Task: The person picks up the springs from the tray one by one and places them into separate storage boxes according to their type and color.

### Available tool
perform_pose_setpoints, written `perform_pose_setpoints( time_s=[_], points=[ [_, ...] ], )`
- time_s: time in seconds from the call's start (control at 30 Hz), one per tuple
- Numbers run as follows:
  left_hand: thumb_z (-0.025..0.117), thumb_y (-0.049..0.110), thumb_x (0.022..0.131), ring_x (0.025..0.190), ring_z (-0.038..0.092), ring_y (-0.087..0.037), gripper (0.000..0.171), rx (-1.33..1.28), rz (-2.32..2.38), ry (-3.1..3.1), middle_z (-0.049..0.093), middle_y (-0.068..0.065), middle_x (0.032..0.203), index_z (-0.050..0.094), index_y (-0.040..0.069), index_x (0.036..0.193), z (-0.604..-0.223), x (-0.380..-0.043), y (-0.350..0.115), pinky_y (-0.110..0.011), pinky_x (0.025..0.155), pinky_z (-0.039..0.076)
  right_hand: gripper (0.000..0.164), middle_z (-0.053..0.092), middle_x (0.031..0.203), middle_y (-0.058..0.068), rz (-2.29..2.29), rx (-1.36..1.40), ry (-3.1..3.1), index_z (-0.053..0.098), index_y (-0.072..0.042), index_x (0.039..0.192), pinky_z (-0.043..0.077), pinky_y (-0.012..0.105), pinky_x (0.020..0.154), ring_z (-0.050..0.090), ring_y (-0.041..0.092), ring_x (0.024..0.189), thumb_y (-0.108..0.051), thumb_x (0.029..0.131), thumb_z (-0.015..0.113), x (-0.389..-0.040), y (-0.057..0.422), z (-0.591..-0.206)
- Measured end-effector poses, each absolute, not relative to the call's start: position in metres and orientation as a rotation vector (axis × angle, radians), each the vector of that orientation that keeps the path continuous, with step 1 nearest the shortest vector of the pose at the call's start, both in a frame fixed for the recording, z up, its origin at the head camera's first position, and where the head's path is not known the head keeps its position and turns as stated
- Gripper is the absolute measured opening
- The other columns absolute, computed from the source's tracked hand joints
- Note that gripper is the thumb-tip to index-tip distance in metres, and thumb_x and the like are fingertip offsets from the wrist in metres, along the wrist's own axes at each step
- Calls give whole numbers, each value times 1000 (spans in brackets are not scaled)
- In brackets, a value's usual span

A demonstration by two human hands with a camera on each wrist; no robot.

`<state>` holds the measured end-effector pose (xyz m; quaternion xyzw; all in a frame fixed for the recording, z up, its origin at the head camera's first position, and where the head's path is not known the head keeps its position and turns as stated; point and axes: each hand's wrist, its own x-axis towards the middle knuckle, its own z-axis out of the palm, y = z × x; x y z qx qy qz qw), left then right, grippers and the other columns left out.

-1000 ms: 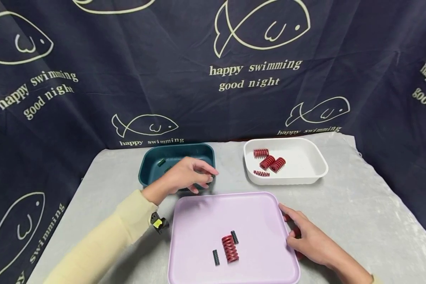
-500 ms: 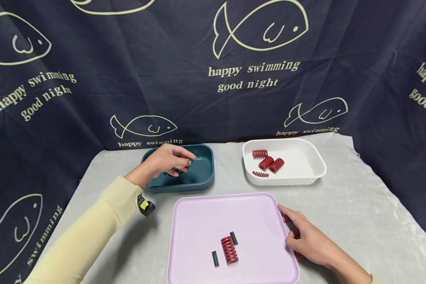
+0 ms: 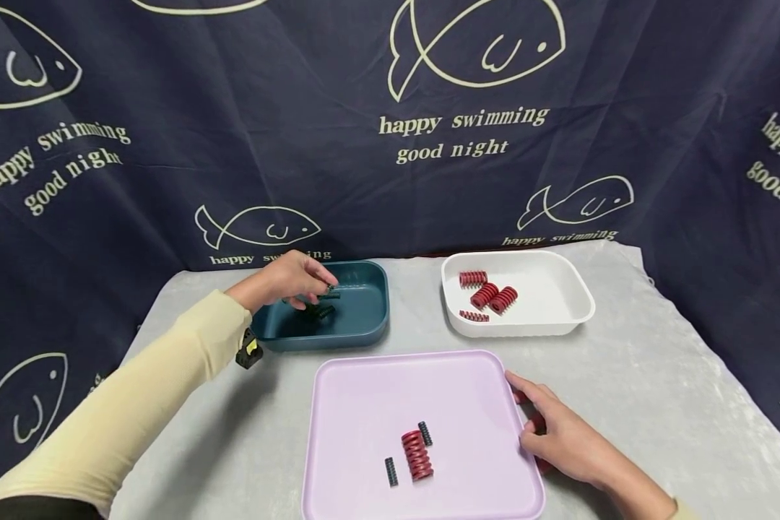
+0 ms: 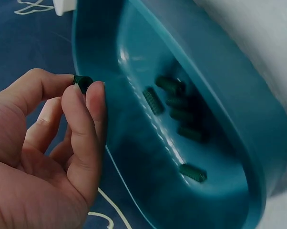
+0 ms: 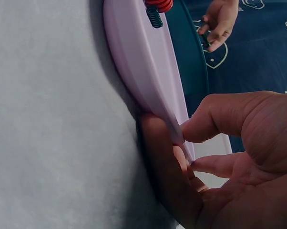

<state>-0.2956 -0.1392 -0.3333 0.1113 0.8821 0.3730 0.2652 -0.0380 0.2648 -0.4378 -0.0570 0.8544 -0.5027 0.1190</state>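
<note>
My left hand (image 3: 289,280) is over the teal bin (image 3: 338,339), at its left side. Between thumb and fingertips it pinches a small dark green spring (image 4: 82,82), seen close up in the left wrist view. Several more green springs (image 4: 153,101) lie on the bin's floor. My right hand (image 3: 562,433) holds the right rim of the lilac tray (image 3: 364,393), with fingers on both sides of the edge in the right wrist view. On the tray lie a big red spring (image 3: 417,455) and two small dark springs, one to the left (image 3: 391,471), the other touching or close behind.
At the back right stands a white bin (image 3: 520,328) holding several red springs (image 3: 485,295). The grey cloth (image 3: 650,375) covers the table. A navy curtain (image 3: 338,144) with fish drawings hangs behind and along the sides.
My left hand has moved left from the teal bin's front right corner to its left side, the green spring still in its fingers. My right hand stays at the tray rim.
</note>
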Motion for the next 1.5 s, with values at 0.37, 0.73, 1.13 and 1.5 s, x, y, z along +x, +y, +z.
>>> perform_pose_setpoints(
  time_s=[0.37, 0.73, 1.13, 1.5],
  points=[
    [67, 7, 98, 80, 69, -21, 27, 251, 800, 2458, 73, -16, 112, 72, -2, 123, -344, -309, -155, -34, 65, 61, 82, 42, 134, 23, -1475, -173, 2509, 30, -3, 160, 53, 33, 46, 53, 12, 71, 6, 87, 66, -38, 264, -438],
    [67, 0, 96, 77, 71, -27, 20, 172, 721, 2492, 72, -18, 101, 73, -5, 114, -358, -317, -167, -39, 64, 63, 82, 41, 134, 24, -1456, -172, 2507, 29, -2, 160, 53, 32, 47, 52, 12, 73, 7, 87, 65, -38, 264, -437],
    [68, 2, 96, 73, 69, -22, 22, 175, 770, 2502, 72, -21, 102, 72, -6, 116, -359, -317, -174, -38, 62, 63, 83, 41, 133, 23, -1444, -153, 2508, 29, -2, 160, 52, 31, 47, 52, 12, 72, 6, 87, 66, -38, 264, -437],
    [67, 8, 97, 87, 72, -27, 32, 296, 912, 2475, 69, -23, 123, 69, -4, 127, -346, -304, -167, -41, 69, 63, 81, 44, 131, 21, -1433, -186, 2562, 32, -1, 159, 52, 30, 48, 52, 10, 73, 6, 85, 66, -39, 265, -437]
  ],
)
